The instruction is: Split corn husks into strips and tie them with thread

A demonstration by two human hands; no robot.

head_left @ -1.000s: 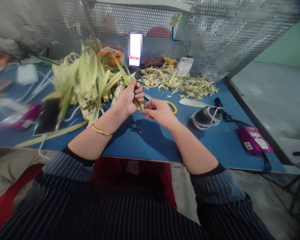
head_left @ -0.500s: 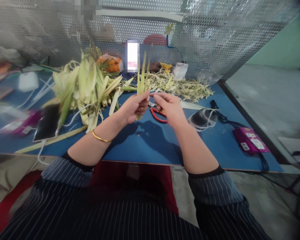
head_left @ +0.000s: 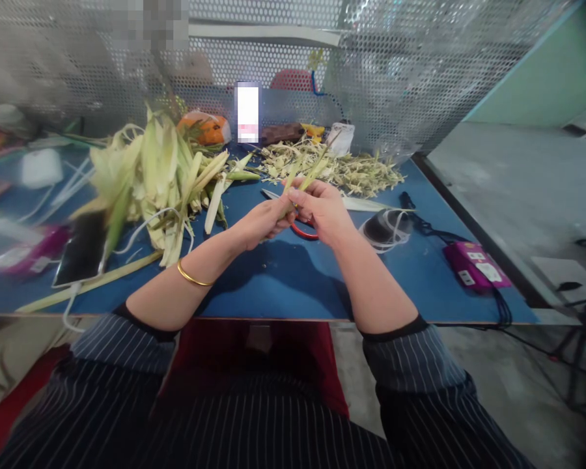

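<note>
Several narrow green corn husk strips stick up from between my hands, tilted to the right. My left hand is closed around their lower ends. Against it, my right hand is closed too, its thumb and fingers pinching the strips where the hands meet. Just behind and below the hands lie scissors with red handles, partly hidden by them. To the left is a large heap of corn husks. A spread of shredded husk bits lies beyond my right hand.
On the blue table, a phone with a white cable lies left. A dark object wrapped in white cord and a purple power strip are on the right. A lit phone stands before the perforated metal panel.
My right hand has come left against my left hand and taken hold of the husk strips. The strips have tipped from upright to a rightward slant. The view has shifted slightly.
</note>
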